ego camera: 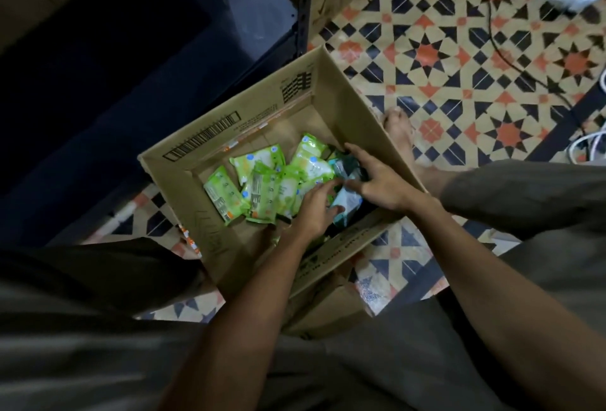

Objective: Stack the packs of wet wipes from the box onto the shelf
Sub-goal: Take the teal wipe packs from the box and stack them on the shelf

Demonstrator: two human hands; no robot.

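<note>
Shelf [98, 66] at upper left lost in shadow and cut by the frame edge; teal pack [344, 200] at centre half hidden under both hands, print on green packs [259, 194] too small to read.

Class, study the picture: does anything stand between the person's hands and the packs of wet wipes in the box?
Nothing visible does. The box is open-topped, and the left hand and right hand are already down among the packs, touching a pale blue pack.

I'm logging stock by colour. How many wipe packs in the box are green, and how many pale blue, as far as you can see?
Green packs: about 6, overlapping
Pale blue packs: 2, under both hands
Total: about 8 visible in the cardboard box
</note>
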